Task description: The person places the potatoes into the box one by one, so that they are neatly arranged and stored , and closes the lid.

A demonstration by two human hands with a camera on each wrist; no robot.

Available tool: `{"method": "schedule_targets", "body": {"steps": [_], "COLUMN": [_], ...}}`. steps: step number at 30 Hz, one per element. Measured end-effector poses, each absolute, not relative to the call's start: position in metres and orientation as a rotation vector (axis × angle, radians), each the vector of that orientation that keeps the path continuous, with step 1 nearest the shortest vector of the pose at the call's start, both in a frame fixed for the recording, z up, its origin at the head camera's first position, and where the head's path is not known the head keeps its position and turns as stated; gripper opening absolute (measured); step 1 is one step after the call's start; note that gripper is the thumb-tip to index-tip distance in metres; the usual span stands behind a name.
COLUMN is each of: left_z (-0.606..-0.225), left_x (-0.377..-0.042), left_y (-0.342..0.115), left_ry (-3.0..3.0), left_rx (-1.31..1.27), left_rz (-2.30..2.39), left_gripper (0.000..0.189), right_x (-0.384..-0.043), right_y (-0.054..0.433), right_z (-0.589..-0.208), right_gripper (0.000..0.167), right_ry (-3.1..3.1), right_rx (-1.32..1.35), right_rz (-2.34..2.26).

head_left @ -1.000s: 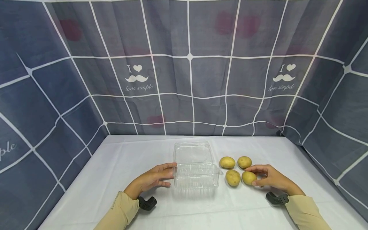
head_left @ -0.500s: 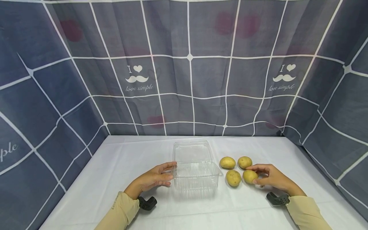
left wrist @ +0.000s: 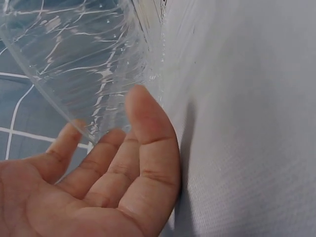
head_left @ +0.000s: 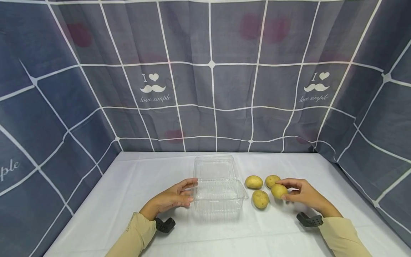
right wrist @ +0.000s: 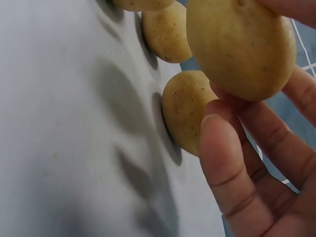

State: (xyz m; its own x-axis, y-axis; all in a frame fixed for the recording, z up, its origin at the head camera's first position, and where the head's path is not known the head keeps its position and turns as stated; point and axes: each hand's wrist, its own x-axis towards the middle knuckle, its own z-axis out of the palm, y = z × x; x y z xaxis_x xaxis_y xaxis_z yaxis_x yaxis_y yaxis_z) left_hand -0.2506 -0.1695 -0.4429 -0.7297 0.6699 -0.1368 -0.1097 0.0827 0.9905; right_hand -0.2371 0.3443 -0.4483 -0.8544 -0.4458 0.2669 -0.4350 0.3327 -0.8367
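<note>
My right hand point(head_left: 303, 194) holds a yellow potato point(head_left: 279, 191) between thumb and fingertips. In the right wrist view the held potato point(right wrist: 242, 47) is up off the cloth, its shadow lying apart from it. Three more potatoes rest close by: one at the back left point(head_left: 254, 182), one at the back right point(head_left: 272, 180), partly covered by the held one, and one in front point(head_left: 260, 199). A clear plastic clamshell box point(head_left: 219, 205) stands left of them, its lid point(head_left: 216, 167) folded back. My left hand point(head_left: 171, 198) touches the box's left side with loosely bent fingers point(left wrist: 150, 118).
A white cloth point(head_left: 224, 235) covers the table. Dark checked curtains point(head_left: 192, 85) close off the back and both sides. Each wrist carries a black strap mount, the left one point(head_left: 165, 225) and the right one point(head_left: 309, 220) close over the cloth.
My right hand has raised the potato off the cloth, shifting it slightly toward the back. My left thumb has moved closer to the box, which has shifted a little.
</note>
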Motion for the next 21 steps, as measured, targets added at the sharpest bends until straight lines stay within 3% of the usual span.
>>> {"method": "schedule_targets", "body": {"steps": [21], "left_z": [-0.447], "left_x": [-0.260], "left_y": [-0.170], "left_ry": [1.919], "left_rx": [0.683], "left_rz": [1.606], "left_gripper": [0.108], "right_x": [-0.246], "right_y": [0.325], "right_z": [-0.441], "right_gripper": [0.046], "right_ry": [2.474], "right_rx": [-0.835], "right_rz": [-1.718]}}
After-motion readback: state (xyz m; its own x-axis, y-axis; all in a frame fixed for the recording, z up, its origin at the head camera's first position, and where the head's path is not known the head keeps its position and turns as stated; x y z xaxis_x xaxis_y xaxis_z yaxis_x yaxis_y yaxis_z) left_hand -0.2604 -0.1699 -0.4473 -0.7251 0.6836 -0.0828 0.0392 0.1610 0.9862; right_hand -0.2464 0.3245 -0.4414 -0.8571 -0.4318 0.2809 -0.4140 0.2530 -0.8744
